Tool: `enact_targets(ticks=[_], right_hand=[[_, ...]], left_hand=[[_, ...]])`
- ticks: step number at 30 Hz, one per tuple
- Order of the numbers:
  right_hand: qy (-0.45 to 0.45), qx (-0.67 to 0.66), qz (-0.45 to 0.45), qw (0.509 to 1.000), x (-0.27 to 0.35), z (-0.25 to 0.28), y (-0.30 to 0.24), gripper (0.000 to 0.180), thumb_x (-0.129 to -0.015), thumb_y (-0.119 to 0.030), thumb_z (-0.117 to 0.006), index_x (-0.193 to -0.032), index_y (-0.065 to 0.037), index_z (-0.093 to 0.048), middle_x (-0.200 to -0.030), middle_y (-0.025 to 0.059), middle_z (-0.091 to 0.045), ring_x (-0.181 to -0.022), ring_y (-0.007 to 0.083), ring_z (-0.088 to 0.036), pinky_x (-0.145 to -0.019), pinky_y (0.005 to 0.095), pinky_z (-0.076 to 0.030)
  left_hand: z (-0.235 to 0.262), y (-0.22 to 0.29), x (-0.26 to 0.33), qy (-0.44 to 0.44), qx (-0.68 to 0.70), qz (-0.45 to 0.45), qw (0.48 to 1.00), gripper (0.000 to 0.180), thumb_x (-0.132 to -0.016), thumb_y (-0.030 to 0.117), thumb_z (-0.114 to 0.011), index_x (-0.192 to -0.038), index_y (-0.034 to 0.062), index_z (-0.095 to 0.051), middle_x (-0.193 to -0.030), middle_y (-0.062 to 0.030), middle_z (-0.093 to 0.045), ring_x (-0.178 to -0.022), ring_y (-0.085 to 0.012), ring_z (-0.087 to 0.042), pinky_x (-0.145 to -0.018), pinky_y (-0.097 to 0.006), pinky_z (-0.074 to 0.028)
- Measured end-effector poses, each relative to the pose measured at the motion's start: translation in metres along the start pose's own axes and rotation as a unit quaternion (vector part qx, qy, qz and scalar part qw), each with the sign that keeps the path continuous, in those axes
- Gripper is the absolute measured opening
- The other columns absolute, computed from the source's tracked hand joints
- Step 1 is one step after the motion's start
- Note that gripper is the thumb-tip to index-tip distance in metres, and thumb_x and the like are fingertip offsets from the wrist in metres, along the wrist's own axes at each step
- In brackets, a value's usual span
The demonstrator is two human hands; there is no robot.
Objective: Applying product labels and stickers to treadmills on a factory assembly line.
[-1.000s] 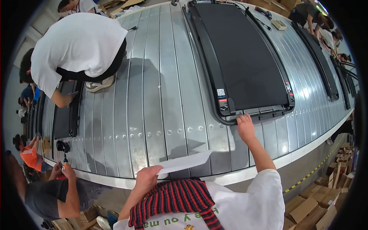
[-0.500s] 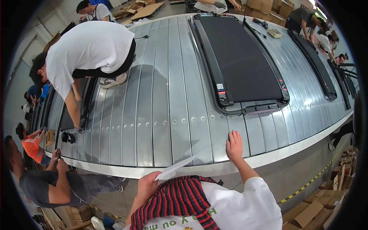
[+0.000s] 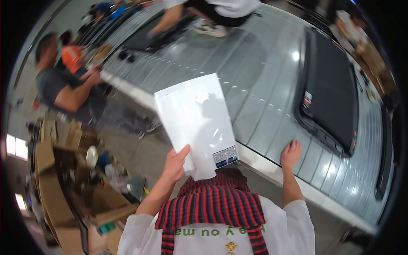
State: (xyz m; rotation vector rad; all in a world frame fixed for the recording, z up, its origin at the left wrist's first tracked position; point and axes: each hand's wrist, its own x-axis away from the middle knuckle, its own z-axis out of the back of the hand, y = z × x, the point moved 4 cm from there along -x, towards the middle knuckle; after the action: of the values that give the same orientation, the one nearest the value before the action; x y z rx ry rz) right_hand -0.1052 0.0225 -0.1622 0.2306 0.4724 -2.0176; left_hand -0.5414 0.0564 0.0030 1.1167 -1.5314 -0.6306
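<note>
My left hand (image 3: 175, 164) grips the lower left edge of a white glossy sheet (image 3: 193, 114), thumb on its face. A printed patch with square codes marks the sheet's lower right corner. It is held up in front of my striped apron, partly over the edge of the table. On the slatted metal table (image 3: 259, 127) my right hand (image 3: 291, 154) rests with nothing in it, fingers extended on the surface. Beyond it on the right lies a black framed panel (image 3: 330, 85) with small labels on its corners.
Someone in white crouches on the table, a shoe (image 3: 211, 29) planted on the slats near another dark panel (image 3: 148, 40). A person in a dark shirt (image 3: 70, 91) stands left at the table edge. Open cardboard boxes (image 3: 53, 187) lie at lower left. Another person stands far right.
My view has swung to the left. The sheet, edge-on before, is now raised and turned with its broad face showing. My right hand still touches the table.
</note>
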Motion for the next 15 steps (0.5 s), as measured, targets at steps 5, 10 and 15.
enact_targets(ticks=[5, 10, 15], right_hand=[[0.008, -0.025, 0.05, 0.998, -0.002, -0.007, -0.009, 0.036, -0.081, -0.018, -0.047, -0.112, 0.0, -0.046, -0.122, 0.0193, -0.042, -0.115, 0.035, -0.035, -0.097, 0.0412, -0.027], [-0.113, -0.235, 0.078, 0.962, 0.005, -0.033, -0.001, 0.039, -0.082, -0.019, -0.049, -0.115, 0.002, -0.045, -0.119, 0.02, -0.045, -0.112, 0.0309, -0.041, -0.095, 0.0389, -0.031], [-0.642, -0.692, -0.087, 0.318, 0.092, 0.069, -0.154, 0.035, -0.083, -0.018, -0.052, -0.112, 0.002, -0.048, -0.106, 0.0098, -0.055, -0.097, 0.018, -0.052, -0.084, 0.0314, -0.041]], left_hand=[[0.02, -0.009, 0.049, 0.063, 0.107, -0.057, 0.991, 0.035, -0.084, 0.015, -0.054, -0.113, -0.0028, -0.046, -0.107, -0.0099, -0.054, -0.093, -0.0171, -0.054, -0.081, -0.031, -0.044], [0.011, -0.056, 0.084, 0.117, 0.068, -0.019, 0.991, 0.028, -0.082, 0.015, -0.058, -0.103, -0.0019, -0.054, -0.094, -0.0071, -0.059, -0.08, -0.0136, -0.056, -0.071, -0.028, -0.047], [0.005, -0.125, 0.14, 0.117, 0.001, -0.02, 0.993, 0.031, -0.082, 0.019, -0.056, -0.106, -0.0009, -0.055, -0.095, -0.006, -0.06, -0.083, -0.0127, -0.055, -0.076, -0.028, -0.044]])
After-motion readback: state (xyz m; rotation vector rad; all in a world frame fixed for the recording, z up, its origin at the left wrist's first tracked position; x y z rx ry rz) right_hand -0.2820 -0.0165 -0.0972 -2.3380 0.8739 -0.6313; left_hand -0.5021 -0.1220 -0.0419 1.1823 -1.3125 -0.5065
